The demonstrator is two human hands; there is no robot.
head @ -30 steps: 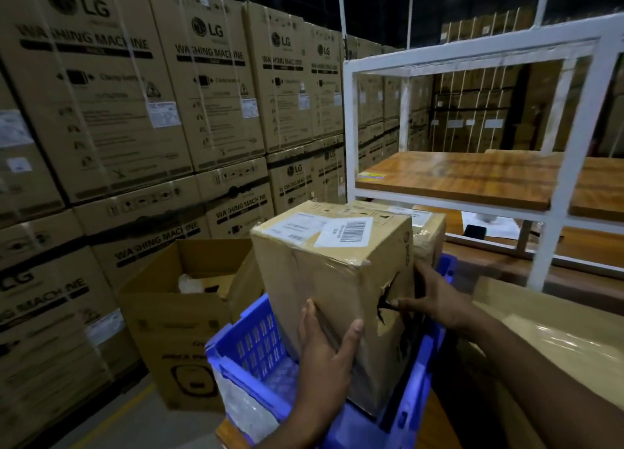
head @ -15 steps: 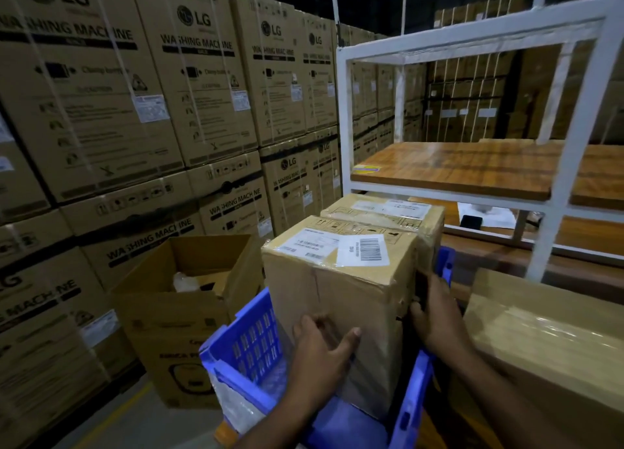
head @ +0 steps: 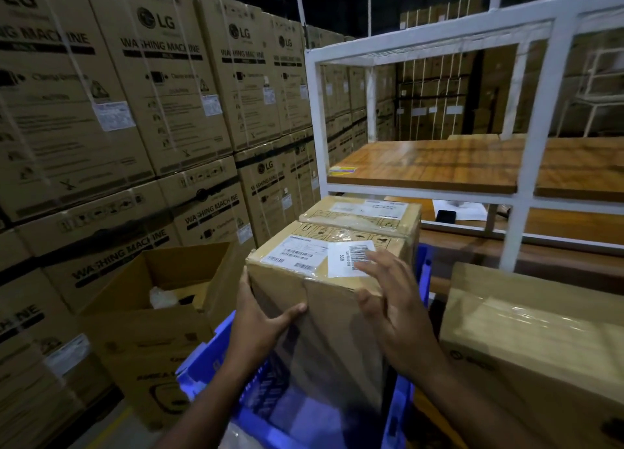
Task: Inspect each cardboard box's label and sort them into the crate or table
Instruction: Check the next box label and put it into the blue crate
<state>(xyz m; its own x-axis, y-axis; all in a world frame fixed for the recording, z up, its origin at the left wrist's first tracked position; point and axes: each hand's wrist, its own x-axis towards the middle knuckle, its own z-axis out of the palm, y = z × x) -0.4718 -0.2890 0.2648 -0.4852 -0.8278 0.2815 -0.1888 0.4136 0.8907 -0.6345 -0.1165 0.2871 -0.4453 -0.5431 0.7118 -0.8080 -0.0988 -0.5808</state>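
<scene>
- The box stood upright in the blue crate, its taped top facing the camera.
- Two labels lay on that top: a wide shipping label toward the left and a smaller barcode sticker to its right.
- The left hand gripped the box's near left edge, thumb across the front face and fingers round the side.
- The right hand was spread, fingers straight, its fingertips over the barcode sticker and its thumb at the front top edge; whether the palm touched the cardboard could not be told.
- A second box stood right behind the first, also labelled on top, seemingly in the same crate.
- A large carton wrapped in clear film sat just right of the crate.
- An open carton sat on the floor to the crate's left, something pale inside it.
- A white metal rack with wooden shelves rose behind, a dark phone and paper on its lower shelf.
- Stacks of washing machine cartons filled the left side.
</scene>
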